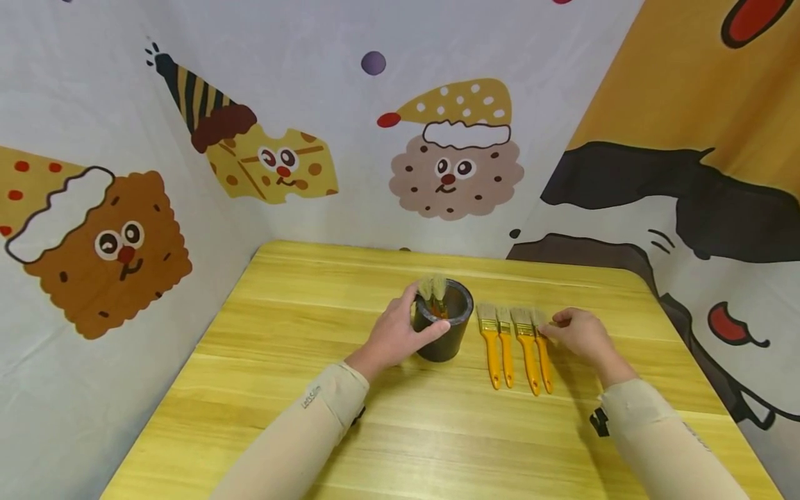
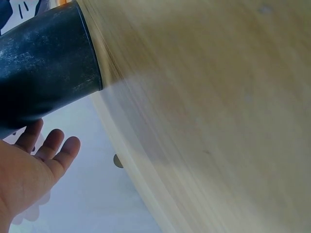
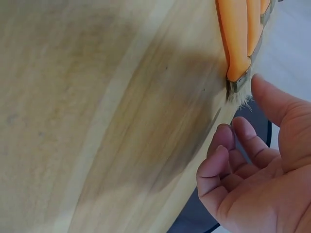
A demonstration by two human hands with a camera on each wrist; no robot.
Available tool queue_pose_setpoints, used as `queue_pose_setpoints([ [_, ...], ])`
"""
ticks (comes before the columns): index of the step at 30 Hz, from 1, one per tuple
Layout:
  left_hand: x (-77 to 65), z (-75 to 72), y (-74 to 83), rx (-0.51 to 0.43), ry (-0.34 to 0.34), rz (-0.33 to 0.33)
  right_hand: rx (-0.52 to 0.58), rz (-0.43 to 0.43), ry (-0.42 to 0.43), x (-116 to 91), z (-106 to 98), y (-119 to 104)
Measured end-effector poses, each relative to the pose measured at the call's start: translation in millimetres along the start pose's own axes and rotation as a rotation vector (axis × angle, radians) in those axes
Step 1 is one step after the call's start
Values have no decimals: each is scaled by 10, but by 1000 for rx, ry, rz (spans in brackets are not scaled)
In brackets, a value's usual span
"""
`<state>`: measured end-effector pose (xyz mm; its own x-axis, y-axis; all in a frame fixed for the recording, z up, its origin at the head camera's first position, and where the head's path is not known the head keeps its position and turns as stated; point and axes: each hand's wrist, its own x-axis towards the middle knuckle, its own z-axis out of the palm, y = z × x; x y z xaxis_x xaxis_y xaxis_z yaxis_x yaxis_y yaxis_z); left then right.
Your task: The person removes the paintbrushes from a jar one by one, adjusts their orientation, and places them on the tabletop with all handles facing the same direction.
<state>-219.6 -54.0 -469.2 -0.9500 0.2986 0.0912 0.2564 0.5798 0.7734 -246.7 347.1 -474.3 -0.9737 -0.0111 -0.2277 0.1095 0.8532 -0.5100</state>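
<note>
My left hand [image 1: 395, 335] holds the side of a black cylindrical cup [image 1: 442, 342], its thumb across the front near the rim. Paintbrushes [image 1: 432, 287] stand in the cup, pale bristles up, leaning to the left side. To the cup's right lies a row of several flat paintbrushes [image 1: 527, 347] with orange handles toward me and bristles away. My right hand [image 1: 582, 337] is at the bristle end of the rightmost, narrow paintbrush [image 1: 546, 361]. In the right wrist view its thumb [image 3: 277, 99] is beside the bristles [image 3: 240, 98], with the other fingers loosely bent and a gap between.
Everything stands on a yellow wood-grain table [image 1: 425, 444]. A cloth backdrop [image 1: 325, 62] with cartoon figures hangs behind the table's far edge and along its left and right sides.
</note>
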Motion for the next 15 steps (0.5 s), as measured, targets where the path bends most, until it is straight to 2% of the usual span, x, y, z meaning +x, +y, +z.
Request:
queue_pose_setpoints([
  [15,-1,-8,-1,-1,-1,2,-87,6,-12,26,-19,-114],
])
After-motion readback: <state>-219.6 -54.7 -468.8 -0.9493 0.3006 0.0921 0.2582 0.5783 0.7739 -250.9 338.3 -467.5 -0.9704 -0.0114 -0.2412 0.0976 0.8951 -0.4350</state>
